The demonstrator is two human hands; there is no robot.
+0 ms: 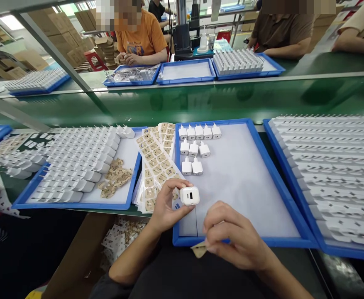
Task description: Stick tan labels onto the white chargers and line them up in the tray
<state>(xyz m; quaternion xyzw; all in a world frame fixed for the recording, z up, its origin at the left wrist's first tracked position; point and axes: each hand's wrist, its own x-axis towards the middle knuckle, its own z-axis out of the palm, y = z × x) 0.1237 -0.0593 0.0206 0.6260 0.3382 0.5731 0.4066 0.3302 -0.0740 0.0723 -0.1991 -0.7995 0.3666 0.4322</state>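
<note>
Left hand (pixel 166 207): holds a small white charger (pixel 189 195) over the near edge of the blue tray (pixel 247 241).
Right hand (pixel 234 236): fingers pinched on a tan sticker (pixel 199 250).
Tray: nine more chargers (pixel 197 145) stand in rows.
Sticker sheets (pixel 155 166): just left of the tray.

Factory assembly line: green conveyor belt (pixel 200 101) flanked by blue trays (pixel 186 70) of white chargers (pixel 197 147); cartons (pixel 60 29) stacked beyond belt.

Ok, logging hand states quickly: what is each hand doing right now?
Left hand: closed on a white charger.
Right hand: pinching a small tan sticker.
</note>
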